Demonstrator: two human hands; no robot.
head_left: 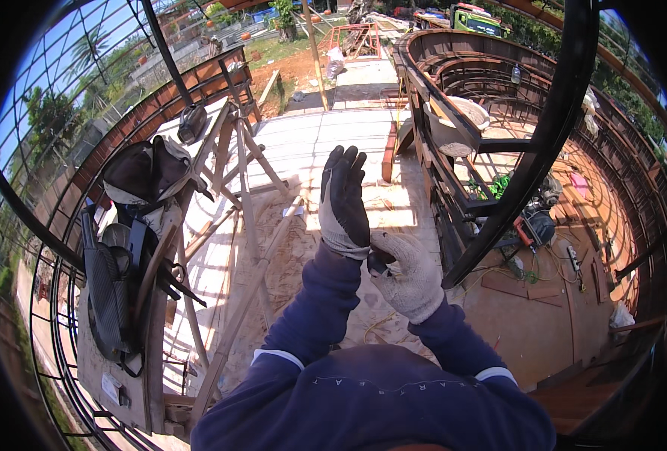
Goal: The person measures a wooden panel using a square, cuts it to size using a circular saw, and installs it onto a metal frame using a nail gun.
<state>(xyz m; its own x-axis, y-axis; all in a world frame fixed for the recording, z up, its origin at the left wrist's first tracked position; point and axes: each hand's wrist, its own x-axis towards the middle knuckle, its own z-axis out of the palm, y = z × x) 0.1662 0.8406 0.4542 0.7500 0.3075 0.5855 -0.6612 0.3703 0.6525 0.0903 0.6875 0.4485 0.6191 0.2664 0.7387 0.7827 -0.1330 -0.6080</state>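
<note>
Left glove: we see the left glove point(335, 222), grey with a dark palm, worn on our raised left hand point(346, 188), straight ahead of us over the sunlit floor point(363, 124).
Left hand: released, fingers extended and close together, grasping nothing that we can see.
Right hand: our right hand point(408, 274), in a pale right glove, has its fingers bent at the left glove's cuff; we cannot tell whether they grip it.
Sleeves: we wear dark blue sleeves point(312, 301) with a white band on each.
Near left: a wooden bench point(97, 342) carries a black bag point(140, 171) and a grey patterned case point(108, 289).
In the way, left: slanting timber braces point(232, 331) stand between us and the bench.
In the way, right: a thick black metal post point(555, 143) leans across our view.
Right: beyond the post, a curved brown framework point(623, 150) surrounds green cord point(493, 186), a red-orange tool point(525, 233) and cut boards point(525, 289).
Far: a red-brown beam point(388, 154) lies on the floor; past it we see a pale sack point(336, 60) and a green vehicle point(476, 21).
</note>
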